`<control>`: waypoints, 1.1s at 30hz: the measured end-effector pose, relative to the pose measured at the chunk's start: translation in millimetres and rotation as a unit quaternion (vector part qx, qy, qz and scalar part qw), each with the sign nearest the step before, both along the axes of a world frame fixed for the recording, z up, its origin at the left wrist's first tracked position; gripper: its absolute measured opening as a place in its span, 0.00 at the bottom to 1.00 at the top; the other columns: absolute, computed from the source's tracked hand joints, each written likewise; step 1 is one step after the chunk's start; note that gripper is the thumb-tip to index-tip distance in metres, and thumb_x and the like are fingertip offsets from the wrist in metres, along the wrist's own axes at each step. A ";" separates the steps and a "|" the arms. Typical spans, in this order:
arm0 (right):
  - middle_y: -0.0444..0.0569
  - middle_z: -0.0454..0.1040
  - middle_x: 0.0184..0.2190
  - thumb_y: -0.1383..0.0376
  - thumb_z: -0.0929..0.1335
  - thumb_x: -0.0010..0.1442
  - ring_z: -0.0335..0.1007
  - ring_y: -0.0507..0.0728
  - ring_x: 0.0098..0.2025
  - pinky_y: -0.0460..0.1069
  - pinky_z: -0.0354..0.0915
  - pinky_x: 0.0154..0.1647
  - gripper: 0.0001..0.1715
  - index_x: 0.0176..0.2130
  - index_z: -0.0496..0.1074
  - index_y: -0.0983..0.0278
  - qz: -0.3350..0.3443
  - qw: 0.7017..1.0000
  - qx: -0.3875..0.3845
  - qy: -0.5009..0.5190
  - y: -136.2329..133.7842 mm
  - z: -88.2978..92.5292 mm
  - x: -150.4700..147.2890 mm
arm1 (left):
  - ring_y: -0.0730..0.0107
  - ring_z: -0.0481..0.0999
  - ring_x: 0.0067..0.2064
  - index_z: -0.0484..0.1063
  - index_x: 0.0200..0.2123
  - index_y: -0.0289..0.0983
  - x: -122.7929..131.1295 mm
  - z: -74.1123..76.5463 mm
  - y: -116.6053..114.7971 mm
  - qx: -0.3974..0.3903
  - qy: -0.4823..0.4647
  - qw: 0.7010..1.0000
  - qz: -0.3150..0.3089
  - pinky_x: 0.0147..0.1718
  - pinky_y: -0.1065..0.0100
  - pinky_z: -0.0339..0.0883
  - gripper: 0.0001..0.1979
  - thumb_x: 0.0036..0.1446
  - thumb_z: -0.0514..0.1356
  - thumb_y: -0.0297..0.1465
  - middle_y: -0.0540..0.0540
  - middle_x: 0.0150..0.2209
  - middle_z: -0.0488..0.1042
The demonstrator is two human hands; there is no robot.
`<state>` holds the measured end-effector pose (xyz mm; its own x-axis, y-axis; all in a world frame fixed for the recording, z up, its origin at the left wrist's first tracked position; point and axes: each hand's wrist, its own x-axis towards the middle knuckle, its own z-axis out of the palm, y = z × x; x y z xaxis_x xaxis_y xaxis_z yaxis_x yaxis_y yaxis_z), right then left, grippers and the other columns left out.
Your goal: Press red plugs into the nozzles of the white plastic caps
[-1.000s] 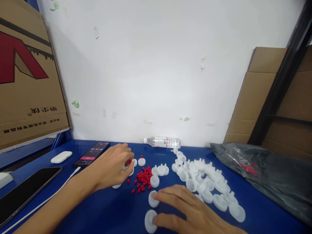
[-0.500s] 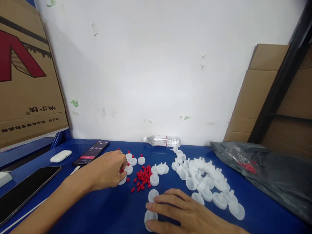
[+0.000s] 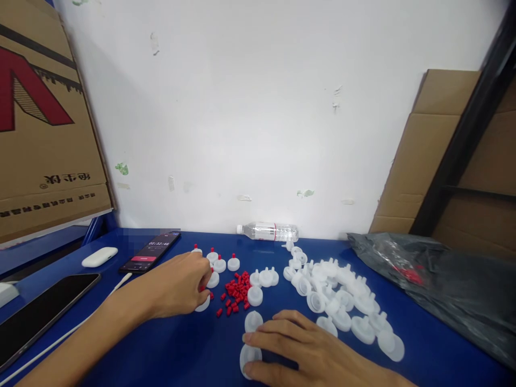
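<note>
My left hand (image 3: 179,286) rests on the blue table (image 3: 181,349), fingers curled over a white plastic cap (image 3: 202,303) and beside a small pile of red plugs (image 3: 237,290). Just beyond its fingertips stand several white caps with red plugs fitted (image 3: 220,263). My right hand (image 3: 306,349) lies near the front edge, its fingers pinching a white cap (image 3: 249,359), with another white cap (image 3: 253,321) touching its forefinger. A heap of loose white caps (image 3: 338,295) spreads out to the right of both hands.
A phone with a running timer (image 3: 151,251), a white earbud case (image 3: 99,256) and a dark tablet (image 3: 38,314) with a white cable lie at left. A water bottle (image 3: 268,231) lies against the wall. A dark plastic bag (image 3: 435,285) sits right; cardboard boxes flank both sides.
My left hand drew back toward me from the row of capped pieces, which now show. My right hand closed in on the near white cap.
</note>
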<state>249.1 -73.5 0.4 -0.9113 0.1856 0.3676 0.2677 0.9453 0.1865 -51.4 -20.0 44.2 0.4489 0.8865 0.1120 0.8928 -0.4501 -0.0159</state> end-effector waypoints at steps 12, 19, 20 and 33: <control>0.47 0.77 0.57 0.65 0.60 0.77 0.72 0.53 0.58 0.52 0.65 0.63 0.15 0.57 0.71 0.58 -0.019 0.999 -0.014 0.043 1.0 -13.8 -0.6 | 0.55 0.79 0.39 0.80 0.41 0.42 11.0 -0.9 1.0 -0.017 -0.009 1.000 -0.010 0.35 0.62 0.68 0.09 0.58 0.61 0.28 0.40 0.42 0.76; 0.44 0.80 0.50 0.63 0.63 0.75 0.73 0.52 0.55 0.52 0.60 0.66 0.13 0.57 0.71 0.59 -0.010 0.997 -0.016 0.073 5.4 -24.9 -0.8 | 0.58 0.77 0.40 0.79 0.35 0.39 21.4 -10.6 4.2 -0.016 0.020 0.998 -0.053 0.33 0.66 0.63 0.07 0.59 0.63 0.22 0.43 0.38 0.77; 0.44 0.80 0.50 0.64 0.63 0.75 0.73 0.52 0.55 0.52 0.59 0.66 0.14 0.57 0.70 0.59 -0.008 0.998 -0.018 0.068 6.1 -25.7 -0.9 | 0.59 0.77 0.39 0.79 0.35 0.39 22.6 -11.4 4.7 -0.013 0.025 0.998 -0.059 0.33 0.66 0.62 0.07 0.59 0.63 0.21 0.43 0.37 0.77; 0.50 0.80 0.41 0.61 0.66 0.72 0.80 0.54 0.43 0.47 0.75 0.47 0.09 0.46 0.75 0.62 -0.091 0.973 -0.049 0.208 -9.6 -1.2 6.7 | 0.61 0.71 0.39 0.69 0.37 0.39 39.0 -14.3 -5.2 0.096 -0.047 0.985 -0.134 0.32 0.65 0.61 0.04 0.64 0.55 0.27 0.46 0.36 0.73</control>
<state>255.8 -83.1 -0.9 -0.6368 0.3820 0.6697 0.4653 0.8830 -0.0613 -12.4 -25.2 29.9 0.6436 0.6961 0.3181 0.7439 -0.6667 -0.0463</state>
